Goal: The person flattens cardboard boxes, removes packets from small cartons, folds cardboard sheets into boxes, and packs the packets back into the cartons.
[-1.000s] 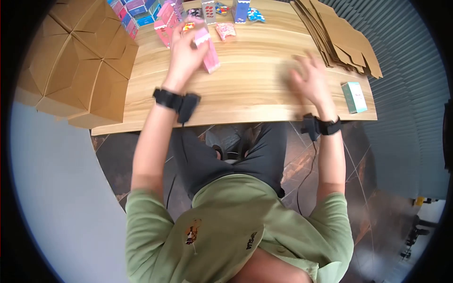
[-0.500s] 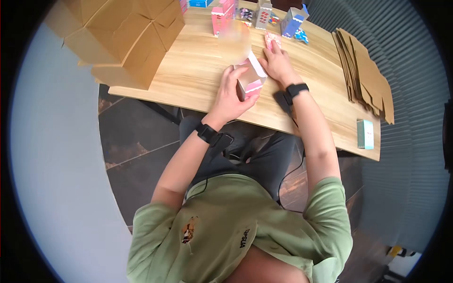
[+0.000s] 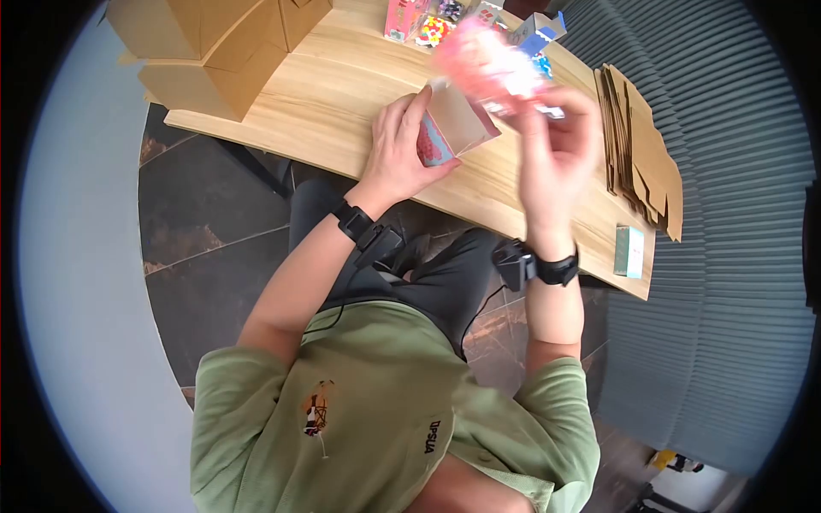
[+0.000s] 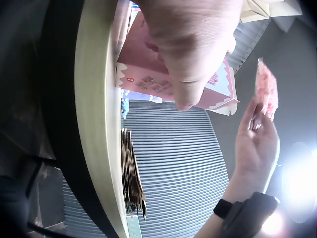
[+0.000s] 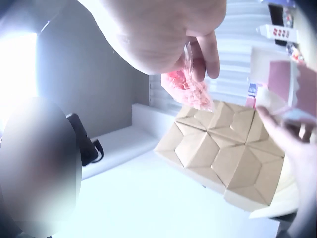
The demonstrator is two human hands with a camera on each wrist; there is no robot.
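Observation:
The left hand [image 3: 400, 152] grips a pink box [image 3: 434, 141] whose top stands open toward the camera, its fingers and thumb around the sides. In the left wrist view the same pink box [image 4: 153, 74] shows its printed side under the fingers. Raised to the right of the box, the right hand [image 3: 556, 158] pinches a clear packet of pink pieces [image 3: 492, 64], blurred in the head view. The right wrist view shows the packet [image 5: 185, 89] hanging from the fingertips, apart from the box [image 5: 292, 87].
Cardboard cartons [image 3: 214, 51] stand at the table's left. Behind the hands are a pink box [image 3: 404, 19], a blue box [image 3: 537, 34] and a packet of red and yellow pieces [image 3: 434, 32]. Flat brown cardboard [image 3: 637, 137] and a teal box [image 3: 629, 251] lie at the right.
The left hand brought the pink box nearer and it now shows its open top. The right hand went to the pink packet on the table, took hold of it and lifted it beside the box.

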